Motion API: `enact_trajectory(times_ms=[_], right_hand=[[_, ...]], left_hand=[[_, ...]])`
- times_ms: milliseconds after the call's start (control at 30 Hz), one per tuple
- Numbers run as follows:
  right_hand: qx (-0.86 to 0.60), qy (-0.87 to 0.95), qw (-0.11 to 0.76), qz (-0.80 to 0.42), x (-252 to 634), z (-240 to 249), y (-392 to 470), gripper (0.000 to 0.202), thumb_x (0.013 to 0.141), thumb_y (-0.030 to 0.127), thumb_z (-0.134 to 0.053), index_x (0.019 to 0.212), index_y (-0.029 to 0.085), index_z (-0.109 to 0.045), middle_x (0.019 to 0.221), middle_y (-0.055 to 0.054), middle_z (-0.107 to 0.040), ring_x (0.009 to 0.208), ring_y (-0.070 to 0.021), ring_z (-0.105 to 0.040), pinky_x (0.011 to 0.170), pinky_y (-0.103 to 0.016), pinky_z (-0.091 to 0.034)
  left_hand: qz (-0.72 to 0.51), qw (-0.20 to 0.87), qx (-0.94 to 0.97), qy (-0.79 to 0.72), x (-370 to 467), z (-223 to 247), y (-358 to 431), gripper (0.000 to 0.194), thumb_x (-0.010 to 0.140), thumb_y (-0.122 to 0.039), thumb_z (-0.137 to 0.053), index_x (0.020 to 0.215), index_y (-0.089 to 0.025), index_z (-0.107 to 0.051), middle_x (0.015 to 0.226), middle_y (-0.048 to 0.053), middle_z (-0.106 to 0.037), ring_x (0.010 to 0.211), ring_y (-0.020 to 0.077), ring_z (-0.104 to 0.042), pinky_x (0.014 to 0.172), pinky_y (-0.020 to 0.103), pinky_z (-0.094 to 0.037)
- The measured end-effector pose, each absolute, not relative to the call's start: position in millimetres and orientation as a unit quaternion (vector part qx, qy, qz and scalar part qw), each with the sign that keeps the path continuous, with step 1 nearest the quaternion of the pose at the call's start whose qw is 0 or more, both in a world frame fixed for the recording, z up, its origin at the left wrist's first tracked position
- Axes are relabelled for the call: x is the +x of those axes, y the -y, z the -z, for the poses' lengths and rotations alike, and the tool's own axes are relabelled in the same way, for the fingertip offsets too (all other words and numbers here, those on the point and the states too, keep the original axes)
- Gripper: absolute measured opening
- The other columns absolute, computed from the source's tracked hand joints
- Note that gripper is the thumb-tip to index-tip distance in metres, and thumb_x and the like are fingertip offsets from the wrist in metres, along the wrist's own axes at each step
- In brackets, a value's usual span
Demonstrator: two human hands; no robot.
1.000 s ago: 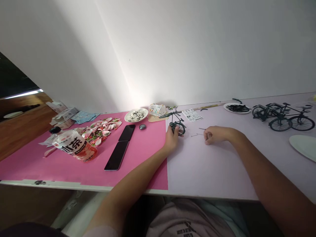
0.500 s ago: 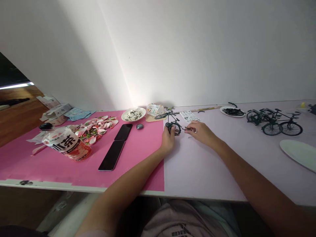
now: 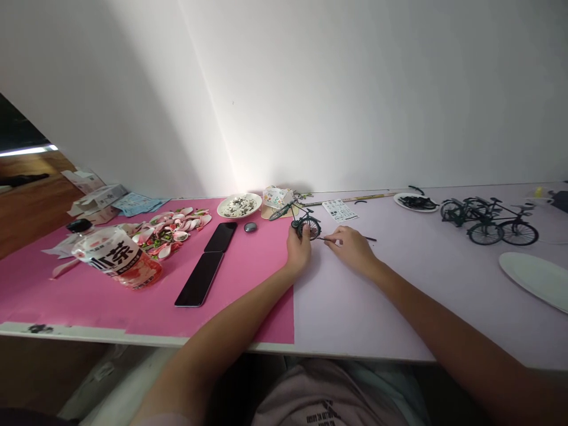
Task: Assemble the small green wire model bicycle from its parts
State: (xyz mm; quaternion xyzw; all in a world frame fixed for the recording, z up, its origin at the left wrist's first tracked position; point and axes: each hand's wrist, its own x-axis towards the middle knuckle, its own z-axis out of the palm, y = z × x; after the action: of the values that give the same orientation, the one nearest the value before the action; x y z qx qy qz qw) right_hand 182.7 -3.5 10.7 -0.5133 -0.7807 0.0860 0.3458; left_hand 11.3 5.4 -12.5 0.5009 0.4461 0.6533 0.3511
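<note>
My left hand is closed around the rear-wheel end of a small dark green model bicycle, thumb against the wheel. The bicycle is tilted, its front wheel pointing to the back left. My right hand pinches a thin dark stick-like tool, whose tip reaches to the lower edge of that wheel. A dark end sticks out on the hand's other side. Whether the tip touches the wheel I cannot tell.
Finished-looking model bicycles stand at right, near a plate of black parts and a white plate. A sticker sheet lies behind my hands. Leftward are a bowl of pale pieces, a black phone, pink-white pieces and a drink bottle.
My right hand has moved down and left, bringing the thin tool's tip close to the wheel. The bicycle has shifted slightly left and tilted in my left hand.
</note>
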Motion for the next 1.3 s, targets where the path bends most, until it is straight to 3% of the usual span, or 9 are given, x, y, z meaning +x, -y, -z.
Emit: enact_trajectory(times_ms=[133,400,633,833,1033,1300], right_hand=[[-0.500,0.771,0.385,-0.087,177.8,-8.2,4.3,0.014,0.091,0.032,-0.071,0.094,0.029,-0.084,0.085,-0.004,-0.072,0.079,-0.0215,-0.063,0.070,-0.034,-0.048],[-0.444,0.757,0.473,-0.084,176.9,-3.9,2.4,0.020,0.095,0.042,-0.068,0.099,0.030,-0.084,0.095,-0.007,-0.071,0.093,-0.0260,-0.064,0.070,-0.037,-0.053],[-0.439,0.723,0.521,-0.113,176.2,-12.1,6.4,0.024,0.094,0.047,-0.069,0.095,0.027,-0.083,0.087,-0.007,-0.073,0.081,-0.0233,-0.066,0.065,-0.035,-0.053],[-0.407,0.734,0.531,-0.117,170.9,-14.5,12.4,0.020,0.091,0.042,-0.073,0.089,0.025,-0.082,0.084,-0.006,-0.078,0.075,-0.0221,-0.069,0.064,-0.035,-0.055],[-0.400,0.753,0.513,-0.096,168.4,-14.3,14.5,0.018,0.094,0.036,-0.067,0.097,0.026,-0.082,0.093,-0.007,-0.080,0.082,-0.0231,-0.071,0.067,-0.036,-0.058],[-0.401,0.763,0.504,-0.051,170.0,-11.1,10.1,0.019,0.094,0.032,-0.065,0.094,0.029,-0.084,0.089,-0.007,-0.078,0.088,-0.0260,-0.067,0.065,-0.038,-0.055]], left_hand=[[-0.646,0.364,0.496,-0.452,12.4,11.8,-4.5,0.036,0.097,-0.053,-0.061,0.103,-0.018,-0.057,0.103,0.012,-0.074,0.095,0.0225,-0.072,0.090,0.038,-0.056],[-0.665,0.375,0.454,-0.458,9.0,10.0,-6.2,0.041,0.094,-0.057,-0.063,0.103,-0.017,-0.060,0.104,0.013,-0.073,0.097,0.0223,-0.071,0.091,0.038,-0.055],[-0.670,0.424,0.409,-0.451,8.4,3.6,-4.0,0.041,0.094,-0.056,-0.064,0.104,-0.016,-0.061,0.106,0.013,-0.076,0.096,0.0225,-0.074,0.092,0.037,-0.057],[-0.664,0.448,0.427,-0.419,10.4,3.9,-2.3,0.046,0.090,-0.059,-0.067,0.103,-0.015,-0.062,0.103,0.012,-0.076,0.096,0.0222,-0.074,0.093,0.037,-0.057],[-0.650,0.471,0.436,-0.407,12.4,3.4,0.0,0.050,0.089,-0.062,-0.068,0.104,-0.015,-0.061,0.096,0.009,-0.074,0.087,0.0187,-0.073,0.085,0.034,-0.058],[-0.639,0.461,0.453,-0.417,11.3,1.9,0.4,0.047,0.091,-0.061,-0.067,0.104,-0.016,-0.062,0.094,0.007,-0.072,0.080,0.0157,-0.071,0.077,0.029,-0.056]])
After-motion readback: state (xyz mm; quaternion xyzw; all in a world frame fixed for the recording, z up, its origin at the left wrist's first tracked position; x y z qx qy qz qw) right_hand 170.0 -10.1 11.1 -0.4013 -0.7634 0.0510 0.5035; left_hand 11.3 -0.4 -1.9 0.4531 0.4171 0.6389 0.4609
